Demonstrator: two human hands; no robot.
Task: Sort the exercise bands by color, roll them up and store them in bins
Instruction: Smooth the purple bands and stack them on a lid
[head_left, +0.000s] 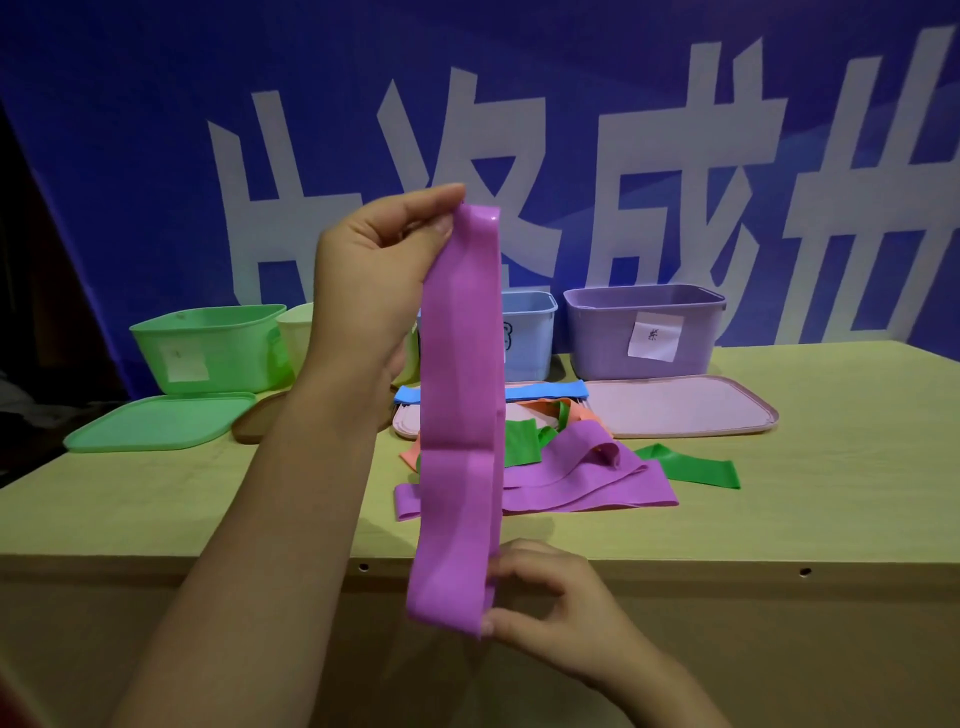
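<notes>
The purple band (460, 415) hangs upright, top pinched by the left hand (384, 249), bottom end (rolling starts here) pinched by the right hand (550, 603).

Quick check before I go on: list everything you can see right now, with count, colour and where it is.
held band: 1, purple, hanging upright in mid-air between both hands
loose bands on table: several, purple, green, orange, blue, heaped mid-table; exact count unclear
green bin: 1, open, back left, paper label
pale bin: 1, yellowish, beside the green bin, mostly hidden
blue bin: 1, back centre, partly hidden
purple bin: 1, open, back right, paper label
lids: green front of green bin; pinkish front of purple bin; others partly hidden
table: 1, light wood
left hand: pinches band's top
right hand: pinches band's bottom
</notes>
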